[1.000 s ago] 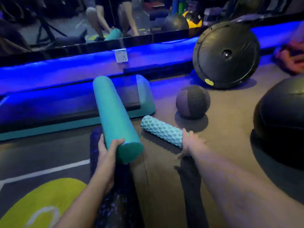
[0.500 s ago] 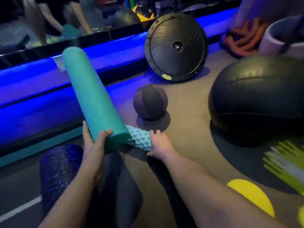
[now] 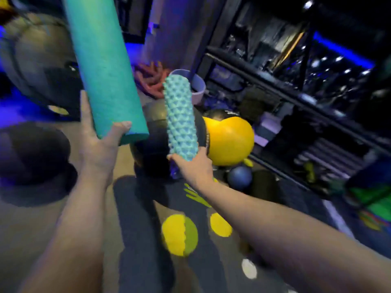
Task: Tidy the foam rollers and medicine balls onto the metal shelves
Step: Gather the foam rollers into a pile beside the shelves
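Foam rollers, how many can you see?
2. A smooth teal roller in the left hand, a bumpy roller in the right hand. The dark, blurred shelves may hide more.

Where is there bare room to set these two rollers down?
Bare floor lies between left forearm and right forearm, around the yellow dots. Crowded toward the metal shelves: yellow ball, blue ball, black ball. Shelf room is too dark to judge.

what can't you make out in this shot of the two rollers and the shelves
Head view only:
- Top end of the smooth teal roller: cut off by the upper edge.
- Bottom end of the bumpy roller: hidden in the right hand.
- What is on the metal shelves: too dark and motion-blurred.
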The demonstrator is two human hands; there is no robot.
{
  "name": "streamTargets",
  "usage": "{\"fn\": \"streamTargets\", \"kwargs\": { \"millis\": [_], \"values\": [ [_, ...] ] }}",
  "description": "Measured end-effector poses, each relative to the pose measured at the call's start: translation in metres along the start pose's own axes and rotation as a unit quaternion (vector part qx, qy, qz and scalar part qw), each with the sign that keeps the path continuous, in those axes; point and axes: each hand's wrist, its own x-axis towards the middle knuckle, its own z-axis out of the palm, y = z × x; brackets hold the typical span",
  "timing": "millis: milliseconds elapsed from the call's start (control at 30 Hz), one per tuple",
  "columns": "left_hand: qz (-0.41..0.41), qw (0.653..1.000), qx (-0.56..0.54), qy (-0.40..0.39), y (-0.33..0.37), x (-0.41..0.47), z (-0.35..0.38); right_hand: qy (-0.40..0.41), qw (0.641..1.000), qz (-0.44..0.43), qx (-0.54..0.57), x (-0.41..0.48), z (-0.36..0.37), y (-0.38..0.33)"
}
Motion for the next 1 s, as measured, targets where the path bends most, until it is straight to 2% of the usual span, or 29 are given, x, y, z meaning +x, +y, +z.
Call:
{"fn": "streamTargets", "kwargs": {
  "millis": [100, 167, 267, 400, 500, 633, 767, 867, 1000],
  "values": [
    [-0.044, 0.995, -0.085, -0.022, -0.014, -0.039, 0.074, 0.055, 0.993, 0.104, 0.002, 0.007, -0.059, 0.032],
    [-0.076, 0.990, -0.101, -0.057, -0.019, -0.067, 0.117, 0.080, 0.985, 0.150, -0.028, 0.006, -0.097, 0.057],
    [-0.115, 0.984, -0.070, -0.114, -0.022, -0.112, 0.161, 0.130, 0.970, 0.203, -0.034, -0.013, -0.142, 0.095],
    [-0.157, 0.971, -0.036, -0.177, -0.022, -0.174, 0.199, 0.139, 0.950, 0.276, 0.052, -0.035, -0.183, 0.142],
    [-0.184, 0.955, -0.012, -0.234, -0.033, -0.215, 0.203, 0.164, 0.932, 0.316, 0.073, -0.041, -0.198, 0.184],
    [-0.249, 0.922, 0.007, -0.296, -0.060, -0.247, 0.180, 0.192, 0.926, 0.318, 0.069, -0.036, -0.204, 0.248],
    [-0.298, 0.888, 0.099, -0.334, -0.081, -0.262, 0.177, 0.199, 0.929, 0.290, 0.118, -0.007, -0.231, 0.289],
    [-0.287, 0.888, 0.149, -0.327, -0.089, -0.290, 0.218, 0.210, 0.924, 0.295, 0.122, 0.006, -0.271, 0.323],
    [-0.262, 0.899, 0.187, -0.296, -0.104, -0.333, 0.298, 0.224, 0.931, 0.281, 0.058, 0.004, -0.315, 0.383]
  ]
}}
